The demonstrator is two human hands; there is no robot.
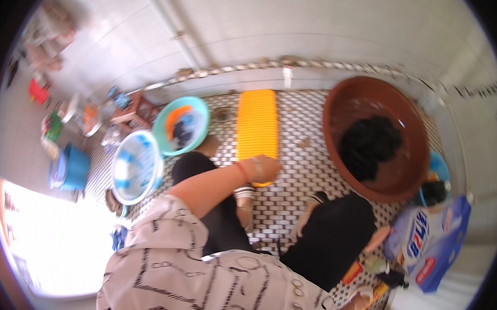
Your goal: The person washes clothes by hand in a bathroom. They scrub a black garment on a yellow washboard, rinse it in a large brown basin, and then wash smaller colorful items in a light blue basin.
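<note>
A yellow ribbed plastic washboard (258,122) lies lengthwise on the tiled floor before me. My left hand (267,169) is at its near end, fingers curled over the right edge, and a bracelet circles the wrist. My right hand (355,304) is down low beside my right hip, among small packets and a white round object (363,291). Blur and my shirt hide much of it, so whether it grips anything is unclear. Right of the washboard, dark wet cloth (369,145) sits in water in a large brown basin (335,113).
A green basin (160,128) with clothes and a blue-and-white basin (120,187) stand at left, near a wooden stool (136,112) and blue bucket (75,168). At right are a purple detergent bag (440,246) and small blue tub (439,163). Tiled wall (320,37) bounds the far side.
</note>
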